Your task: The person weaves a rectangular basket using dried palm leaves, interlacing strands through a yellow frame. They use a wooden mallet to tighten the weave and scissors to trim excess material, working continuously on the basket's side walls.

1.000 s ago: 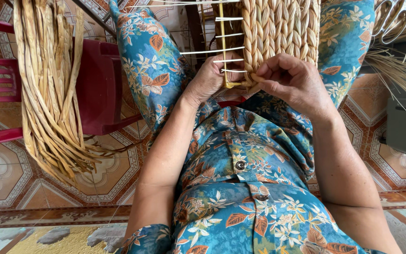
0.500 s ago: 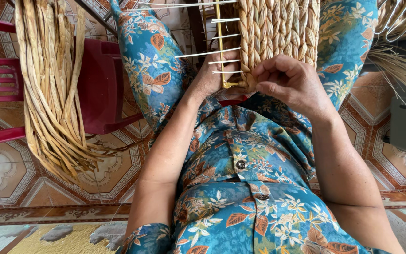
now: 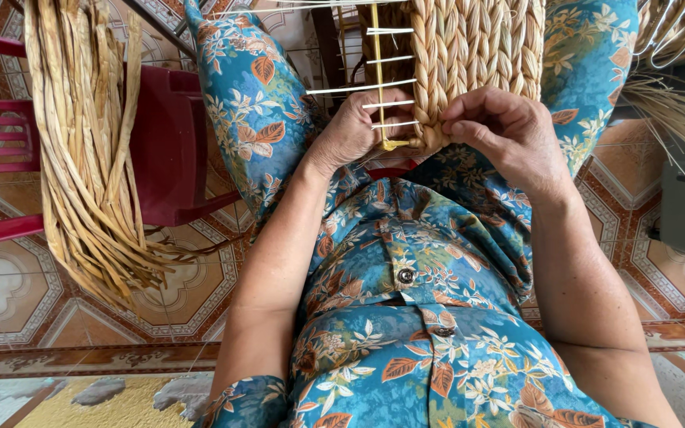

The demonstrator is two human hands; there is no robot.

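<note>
A bundle of dried straw (image 3: 89, 158) hangs over the red chair (image 3: 170, 150) on your left. Your left hand (image 3: 356, 128) is curled closed against the bare white ribs (image 3: 390, 103) at the lower edge of the woven basket (image 3: 477, 55) on your lap. Just right of it, your right hand (image 3: 509, 135) pinches the basket's braided edge with closed fingers.

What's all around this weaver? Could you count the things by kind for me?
Hands: 2, left hand and right hand
Woven panel: 1
Yellow frame rod: 1
Bundle of dried fibre strips: 1
Red plastic chair: 1
Total: 6
</note>
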